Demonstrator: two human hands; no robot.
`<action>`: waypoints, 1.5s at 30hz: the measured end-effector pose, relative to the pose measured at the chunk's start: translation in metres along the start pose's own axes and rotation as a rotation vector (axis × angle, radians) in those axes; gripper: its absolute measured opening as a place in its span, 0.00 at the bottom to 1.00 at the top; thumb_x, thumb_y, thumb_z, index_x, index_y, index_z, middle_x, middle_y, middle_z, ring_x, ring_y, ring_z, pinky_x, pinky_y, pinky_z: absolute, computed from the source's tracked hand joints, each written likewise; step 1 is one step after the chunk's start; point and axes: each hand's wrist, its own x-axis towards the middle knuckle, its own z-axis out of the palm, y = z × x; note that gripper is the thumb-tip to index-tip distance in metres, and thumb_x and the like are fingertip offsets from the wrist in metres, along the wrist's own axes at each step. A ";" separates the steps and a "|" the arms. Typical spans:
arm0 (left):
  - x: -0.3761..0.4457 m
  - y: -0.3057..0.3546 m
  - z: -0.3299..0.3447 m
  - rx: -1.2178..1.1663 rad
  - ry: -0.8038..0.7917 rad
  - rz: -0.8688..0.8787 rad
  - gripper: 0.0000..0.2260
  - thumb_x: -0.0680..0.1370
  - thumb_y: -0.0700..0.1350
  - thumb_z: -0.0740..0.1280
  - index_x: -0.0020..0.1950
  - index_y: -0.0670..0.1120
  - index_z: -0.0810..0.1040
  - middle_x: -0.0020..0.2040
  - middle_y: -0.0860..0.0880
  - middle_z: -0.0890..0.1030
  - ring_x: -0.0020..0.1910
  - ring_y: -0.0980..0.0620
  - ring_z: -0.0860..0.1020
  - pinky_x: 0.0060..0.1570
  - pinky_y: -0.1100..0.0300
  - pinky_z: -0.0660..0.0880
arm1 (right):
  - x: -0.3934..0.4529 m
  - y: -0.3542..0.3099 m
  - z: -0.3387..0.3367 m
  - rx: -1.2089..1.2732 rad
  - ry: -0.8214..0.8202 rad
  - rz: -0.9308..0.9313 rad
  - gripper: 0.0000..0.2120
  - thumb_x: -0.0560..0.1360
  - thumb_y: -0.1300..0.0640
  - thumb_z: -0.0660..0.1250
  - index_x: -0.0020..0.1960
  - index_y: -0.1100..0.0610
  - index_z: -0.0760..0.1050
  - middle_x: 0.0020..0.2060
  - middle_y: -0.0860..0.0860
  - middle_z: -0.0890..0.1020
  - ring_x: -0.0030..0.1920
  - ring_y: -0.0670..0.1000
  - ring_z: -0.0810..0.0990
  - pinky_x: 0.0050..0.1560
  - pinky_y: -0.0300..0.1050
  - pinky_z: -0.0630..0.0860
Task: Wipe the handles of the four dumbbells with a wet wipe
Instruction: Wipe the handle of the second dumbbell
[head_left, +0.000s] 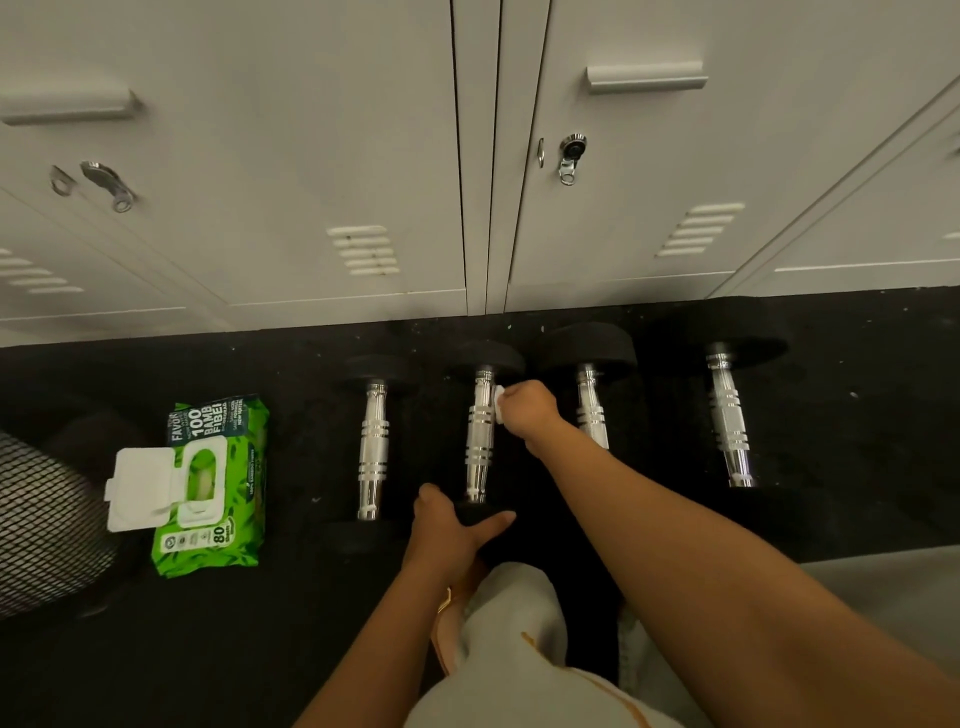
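Several black dumbbells with chrome handles lie side by side on the dark floor. My right hand (527, 410) holds a bunched white wet wipe (497, 404) against the upper part of the second dumbbell's handle (479, 441). My left hand (451, 525) rests on that dumbbell's near black head, thumb and fingers spread around it. The first dumbbell's handle (373, 447) lies to the left. My right forearm partly covers the third handle (591, 405). The fourth handle (727, 415) lies far right.
A green wet-wipe pack (218, 483) with its white lid flipped open lies on the floor at left. A black mesh bin (41, 519) stands at the left edge. White lockers (363, 156) line the wall behind the dumbbells. My knee in light trousers (514, 649) is at the bottom.
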 end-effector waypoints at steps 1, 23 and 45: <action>0.000 0.000 0.000 0.004 0.003 0.001 0.44 0.65 0.54 0.78 0.72 0.42 0.57 0.70 0.43 0.64 0.68 0.44 0.68 0.65 0.49 0.71 | -0.002 0.002 0.001 -0.019 -0.011 0.001 0.14 0.79 0.63 0.57 0.58 0.68 0.76 0.56 0.61 0.79 0.58 0.60 0.77 0.56 0.48 0.74; -0.001 -0.001 0.000 -0.005 0.000 0.011 0.41 0.66 0.53 0.78 0.70 0.44 0.58 0.69 0.44 0.65 0.65 0.45 0.69 0.62 0.51 0.72 | -0.020 0.015 0.009 -0.194 -0.144 0.140 0.12 0.77 0.63 0.62 0.58 0.67 0.74 0.58 0.61 0.79 0.57 0.57 0.79 0.58 0.46 0.77; -0.002 0.000 0.000 0.047 0.021 0.027 0.40 0.66 0.54 0.77 0.69 0.43 0.59 0.67 0.44 0.65 0.63 0.45 0.70 0.59 0.51 0.73 | -0.034 0.031 0.012 -0.190 -0.259 0.208 0.08 0.75 0.63 0.65 0.37 0.61 0.73 0.37 0.55 0.76 0.43 0.52 0.77 0.42 0.43 0.74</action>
